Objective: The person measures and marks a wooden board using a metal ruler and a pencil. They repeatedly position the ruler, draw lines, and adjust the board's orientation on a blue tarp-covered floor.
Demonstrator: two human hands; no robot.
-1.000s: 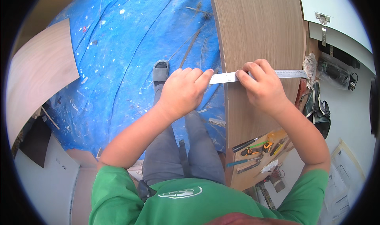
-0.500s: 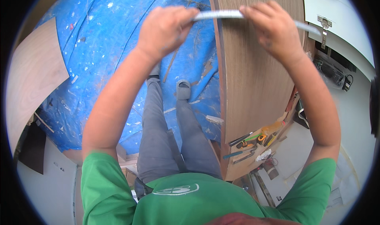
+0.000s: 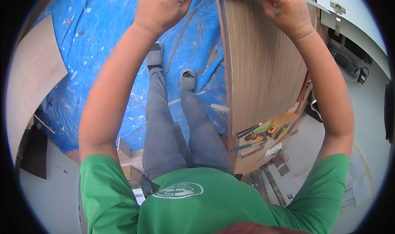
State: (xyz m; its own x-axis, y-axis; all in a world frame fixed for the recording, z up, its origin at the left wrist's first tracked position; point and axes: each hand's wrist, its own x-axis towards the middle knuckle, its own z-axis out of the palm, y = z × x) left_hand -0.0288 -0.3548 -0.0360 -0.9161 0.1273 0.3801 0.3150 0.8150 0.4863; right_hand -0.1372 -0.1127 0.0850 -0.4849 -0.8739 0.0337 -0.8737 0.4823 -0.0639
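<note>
Along the frame's upper edge, the left hand and right hand each keep a closed grip on a thin ruler, likely light, springy, slippery, best pinched across its edges.

A person in a green shirt grips a metal ruler with left hand and right hand over a wood-grain board beside a blue sheet, hand tools lying by the board's near end.
</note>
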